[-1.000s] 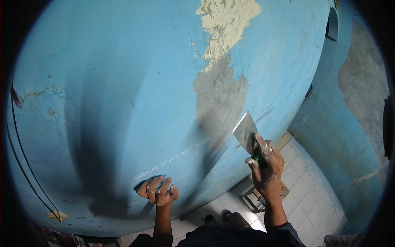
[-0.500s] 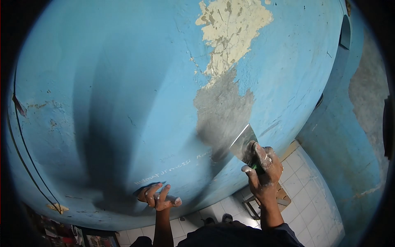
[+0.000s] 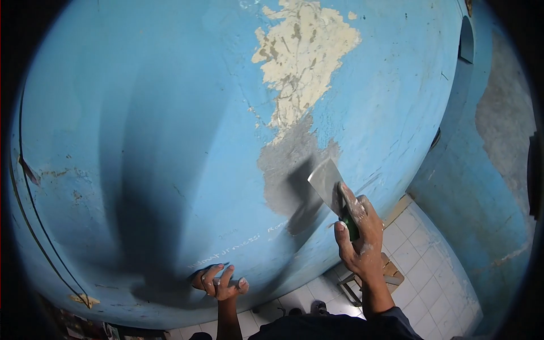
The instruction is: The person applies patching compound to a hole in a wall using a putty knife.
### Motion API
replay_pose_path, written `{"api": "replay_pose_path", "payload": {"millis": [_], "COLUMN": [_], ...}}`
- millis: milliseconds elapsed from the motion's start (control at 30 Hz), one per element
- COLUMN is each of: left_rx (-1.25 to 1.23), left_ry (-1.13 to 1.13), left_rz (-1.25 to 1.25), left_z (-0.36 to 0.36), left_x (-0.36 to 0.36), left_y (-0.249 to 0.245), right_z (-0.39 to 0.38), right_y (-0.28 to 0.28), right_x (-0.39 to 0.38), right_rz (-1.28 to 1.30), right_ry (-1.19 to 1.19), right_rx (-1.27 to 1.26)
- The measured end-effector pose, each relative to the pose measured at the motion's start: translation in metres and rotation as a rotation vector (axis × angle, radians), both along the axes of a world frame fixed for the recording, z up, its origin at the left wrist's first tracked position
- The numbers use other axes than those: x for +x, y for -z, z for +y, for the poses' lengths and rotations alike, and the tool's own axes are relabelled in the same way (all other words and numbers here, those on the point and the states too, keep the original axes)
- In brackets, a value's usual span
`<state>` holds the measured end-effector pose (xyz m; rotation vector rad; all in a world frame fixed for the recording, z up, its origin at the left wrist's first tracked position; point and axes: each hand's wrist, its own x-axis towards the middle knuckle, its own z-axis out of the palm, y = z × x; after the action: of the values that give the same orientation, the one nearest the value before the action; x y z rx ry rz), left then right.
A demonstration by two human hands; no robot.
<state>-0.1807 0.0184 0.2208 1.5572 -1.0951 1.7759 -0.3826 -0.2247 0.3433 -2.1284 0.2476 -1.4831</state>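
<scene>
My right hand (image 3: 362, 238) grips a putty knife (image 3: 327, 184) by its green handle, the index finger stretched along it. The broad metal blade overlaps the right side of a grey patch (image 3: 280, 170) on the blue wall, and its dark shadow falls across that patch. White residue coats the fingers. Lower left, my left hand (image 3: 221, 281) rests against the wall with its fingers apart and bent, holding nothing. Chalk-like white writing (image 3: 235, 247) runs just above it. Over the grey patch is a cream area (image 3: 306, 51) with ragged edges, where the blue paint is gone.
A small wooden stool (image 3: 391, 272) stands on the white tiled floor (image 3: 422, 249) below my right arm. Dark cables (image 3: 37, 209) hang down the wall at the left. Another blue wall (image 3: 470, 187) with a bare grey area is on the right.
My right hand has moved the putty knife up along the grey patch, and the blade now shows flatter, with its shadow apart from its edge. My left hand stays at the wall; the view has shifted slightly.
</scene>
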Motion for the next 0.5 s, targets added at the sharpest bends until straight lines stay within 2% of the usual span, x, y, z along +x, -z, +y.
{"api": "replay_pose_path", "payload": {"millis": [233, 300, 433, 500], "left_rx": [0.038, 0.067, 0.077, 0.058], "left_ry": [-0.022, 0.002, 0.021, 0.029], "left_rz": [0.023, 0.013, 0.029, 0.042], "left_z": [0.002, 0.004, 0.004, 0.003], "left_x": [-0.007, -0.004, -0.005, -0.003], "left_y": [-0.011, -0.009, -0.006, -0.004], "right_z": [0.007, 0.012, 0.014, 0.011], "right_y": [-0.001, 0.003, 0.013, 0.018], "right_x": [0.008, 0.005, 0.008, 0.014], "right_rz": [0.045, 0.112, 0.142, 0.048], "right_ry": [0.038, 0.072, 0.120, 0.162], "right_rx": [-0.036, 0.062, 0.098, -0.009]}}
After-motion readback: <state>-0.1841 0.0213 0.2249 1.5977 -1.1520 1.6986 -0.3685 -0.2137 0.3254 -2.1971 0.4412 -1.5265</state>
